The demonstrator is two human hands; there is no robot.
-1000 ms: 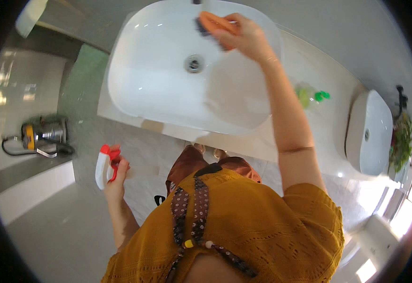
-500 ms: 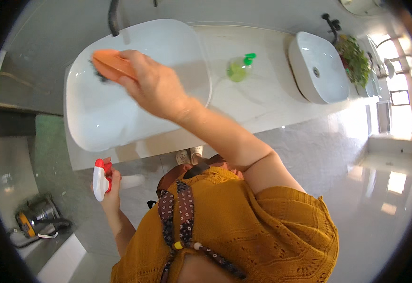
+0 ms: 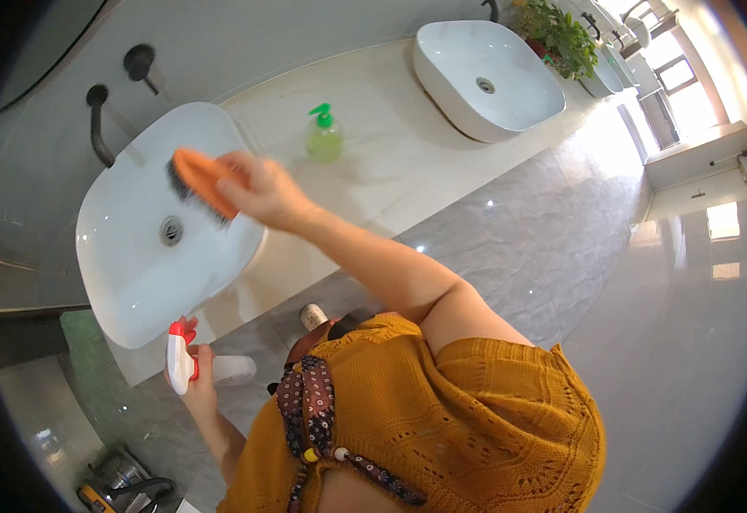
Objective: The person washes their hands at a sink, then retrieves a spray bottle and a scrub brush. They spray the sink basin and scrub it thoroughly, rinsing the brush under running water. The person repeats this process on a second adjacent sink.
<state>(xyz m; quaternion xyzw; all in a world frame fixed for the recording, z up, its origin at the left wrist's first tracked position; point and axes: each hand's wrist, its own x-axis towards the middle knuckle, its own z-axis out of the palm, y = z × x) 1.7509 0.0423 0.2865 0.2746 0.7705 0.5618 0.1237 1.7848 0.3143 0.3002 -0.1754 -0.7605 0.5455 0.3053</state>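
Observation:
An orange scrub brush [image 3: 200, 177] with dark bristles is in my right hand [image 3: 264, 193], whose fingers wrap its handle. It hangs over the right part of the near white basin [image 3: 134, 278]; whether the bristles touch the basin I cannot tell. My left hand [image 3: 203, 382] grips a spray bottle [image 3: 180, 357] with a white and red trigger head and a pale body, held low by the counter's front edge. The basin's round drain [image 3: 171, 231] lies left of the brush. A pump bottle [image 3: 324, 137] of green soap stands on the counter to the right.
A black spout [image 3: 100, 128] and a round black knob [image 3: 139, 61] stick out of the wall behind the basin. Along the pale counter [image 3: 365, 103] are a second white basin [image 3: 493, 111] and a leafy plant [image 3: 557, 38]. A vacuum cleaner [image 3: 121, 479] sits on the floor, lower left.
The view has swung, so the whole counter appears shifted left and tilted. The brush has come from the basin's far left to its right part. The left hand still holds the spray bottle.

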